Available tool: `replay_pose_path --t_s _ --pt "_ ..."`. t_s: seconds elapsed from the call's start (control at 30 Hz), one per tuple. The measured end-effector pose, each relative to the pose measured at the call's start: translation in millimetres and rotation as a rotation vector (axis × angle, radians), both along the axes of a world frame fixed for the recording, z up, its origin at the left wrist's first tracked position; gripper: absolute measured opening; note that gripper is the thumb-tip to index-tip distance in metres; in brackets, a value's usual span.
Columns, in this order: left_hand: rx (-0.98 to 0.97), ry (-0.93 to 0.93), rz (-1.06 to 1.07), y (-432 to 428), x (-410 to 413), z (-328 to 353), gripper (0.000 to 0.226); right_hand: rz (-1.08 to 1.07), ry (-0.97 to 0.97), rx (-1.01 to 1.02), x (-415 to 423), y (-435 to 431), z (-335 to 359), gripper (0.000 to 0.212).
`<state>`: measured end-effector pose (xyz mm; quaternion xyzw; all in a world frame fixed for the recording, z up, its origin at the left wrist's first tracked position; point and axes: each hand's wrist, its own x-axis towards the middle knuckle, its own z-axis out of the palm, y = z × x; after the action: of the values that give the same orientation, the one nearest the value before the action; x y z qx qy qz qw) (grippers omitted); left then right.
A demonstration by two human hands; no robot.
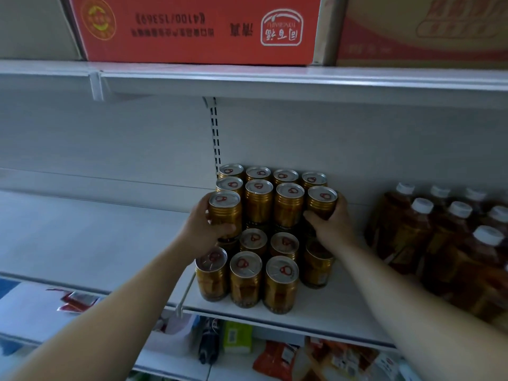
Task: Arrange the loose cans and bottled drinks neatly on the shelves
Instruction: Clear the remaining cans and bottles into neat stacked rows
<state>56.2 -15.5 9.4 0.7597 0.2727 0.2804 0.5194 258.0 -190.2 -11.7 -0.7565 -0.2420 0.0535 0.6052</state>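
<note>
Left hand (pixel 204 229) grips one upper-tier can (pixel 224 213); right hand (pixel 331 224) grips another (pixel 321 202). Off-centre seating on the lower cans (pixel 246 279) risks toppling the stack.

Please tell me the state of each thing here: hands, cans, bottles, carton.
left hand: grips the front-left top can.
right hand: grips the front-right top can.
front-left top can: upright, unopened, held.
front-right top can: upright, unopened, held.
other cans: upright, unopened, stacked in two layers.
bottles: upright, capped, beside the cans.
red carton: on the upper shelf, print upside down.
</note>
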Motion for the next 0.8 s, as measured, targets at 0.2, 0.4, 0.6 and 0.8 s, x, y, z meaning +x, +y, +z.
replay_pose_path --t_s 0.2,0.4,0.6,0.8 --pt "-0.022 0.001 0.000 11 -5 -9 0.068 0.010 0.007 -0.013 1 0 -1 0.072" --pt "-0.121 -0.024 -0.064 7 -3 -12 0.077 0.041 0.062 -0.028 3 -1 -3 0.082" --pt "-0.292 -0.079 -0.093 8 2 -15 0.085 0.039 0.083 -0.073 6 -2 -10 0.085" --pt "-0.252 -0.058 -0.091 8 4 -17 0.068 0.010 0.068 -0.081 4 -1 -14 0.083"
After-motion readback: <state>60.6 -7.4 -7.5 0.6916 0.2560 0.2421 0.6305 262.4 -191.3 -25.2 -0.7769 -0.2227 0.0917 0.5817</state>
